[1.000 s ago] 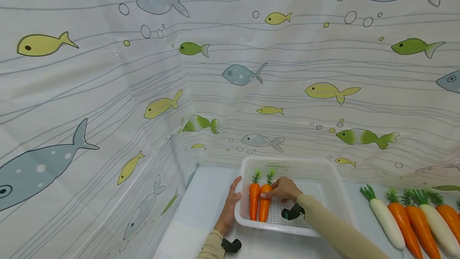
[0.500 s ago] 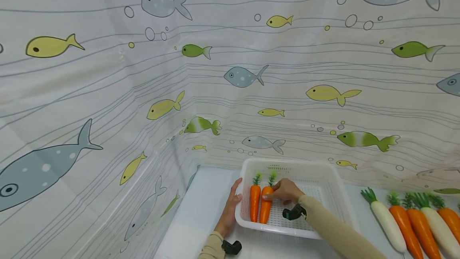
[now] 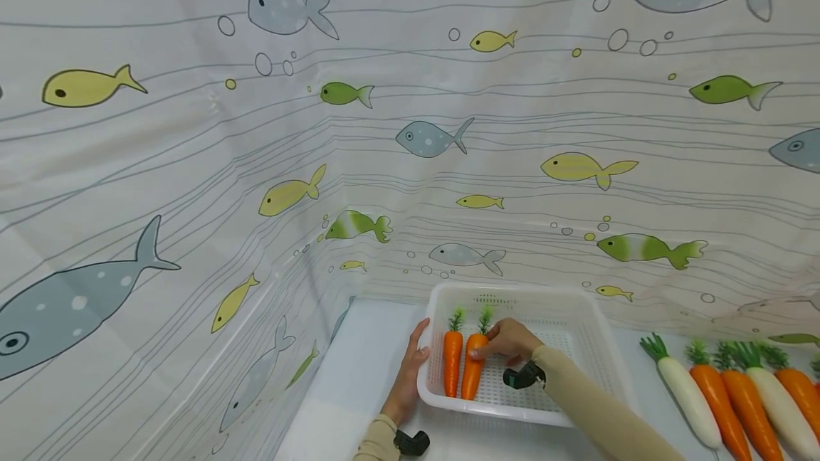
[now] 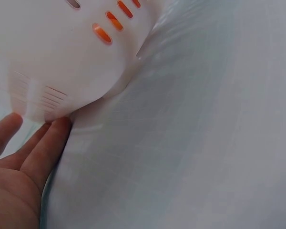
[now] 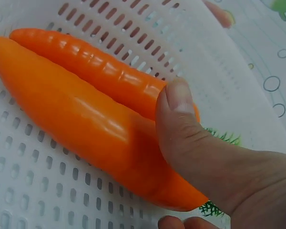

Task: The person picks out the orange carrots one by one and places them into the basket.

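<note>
Head view: the right hand (image 3: 512, 341) pinches the upper part of the right-hand carrot (image 3: 472, 375), thumb on top, inside a white slotted basket (image 3: 500, 414). The left-hand carrot (image 3: 452, 367) lies just beside it, both with leafy tops pointing away from the person. The left hand (image 3: 408, 375) rests its spread, fairly straight fingers on the basket's left side. Right of the basket lie white radishes (image 3: 690, 393) and more carrots (image 3: 722, 404); a fish-printed sheet (image 3: 544, 105) rises behind

Left wrist view: the left hand's extended fingertips touch the basket's outer wall, without wrapping round it; orange shows through some slots

Right wrist view: the right thumb lies across the held carrot near its leafy end, two fingertips showing on the opposite side
</note>
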`<action>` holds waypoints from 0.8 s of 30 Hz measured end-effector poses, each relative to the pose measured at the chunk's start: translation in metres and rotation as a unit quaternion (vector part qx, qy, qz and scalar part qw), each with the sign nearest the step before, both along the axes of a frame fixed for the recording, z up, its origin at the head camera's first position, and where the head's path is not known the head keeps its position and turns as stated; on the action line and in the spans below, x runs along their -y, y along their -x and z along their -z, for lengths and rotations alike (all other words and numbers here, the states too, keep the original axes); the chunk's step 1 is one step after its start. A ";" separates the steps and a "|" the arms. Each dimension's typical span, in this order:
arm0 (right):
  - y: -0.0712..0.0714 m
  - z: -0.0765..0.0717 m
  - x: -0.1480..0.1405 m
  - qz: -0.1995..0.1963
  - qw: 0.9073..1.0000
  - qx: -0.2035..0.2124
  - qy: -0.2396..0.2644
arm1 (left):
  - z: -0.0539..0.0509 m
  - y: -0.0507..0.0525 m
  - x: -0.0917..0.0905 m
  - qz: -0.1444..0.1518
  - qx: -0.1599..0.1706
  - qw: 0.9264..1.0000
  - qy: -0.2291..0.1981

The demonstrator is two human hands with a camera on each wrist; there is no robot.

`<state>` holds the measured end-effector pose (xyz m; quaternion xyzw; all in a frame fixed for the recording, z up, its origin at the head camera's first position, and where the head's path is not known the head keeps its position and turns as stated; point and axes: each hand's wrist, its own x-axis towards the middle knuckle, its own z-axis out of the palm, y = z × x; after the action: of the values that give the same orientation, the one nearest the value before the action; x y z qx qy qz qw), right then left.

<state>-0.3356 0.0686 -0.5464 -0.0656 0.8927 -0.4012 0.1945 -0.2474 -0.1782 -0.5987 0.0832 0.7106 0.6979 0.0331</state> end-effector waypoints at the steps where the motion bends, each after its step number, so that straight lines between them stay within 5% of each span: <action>1: 0.001 0.001 0.000 -0.002 1.000 -0.001 -0.002 | 0.000 0.000 0.000 -0.001 0.000 1.000 0.000; 24: 0.003 -0.017 -0.013 0.063 0.995 0.000 0.082 | -0.002 -0.001 0.001 -0.004 0.004 1.000 0.016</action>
<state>-0.3388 0.0820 -0.5290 -0.0251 0.8590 -0.4847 0.1630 -0.2460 -0.1796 -0.5968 0.0768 0.7220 0.6868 0.0341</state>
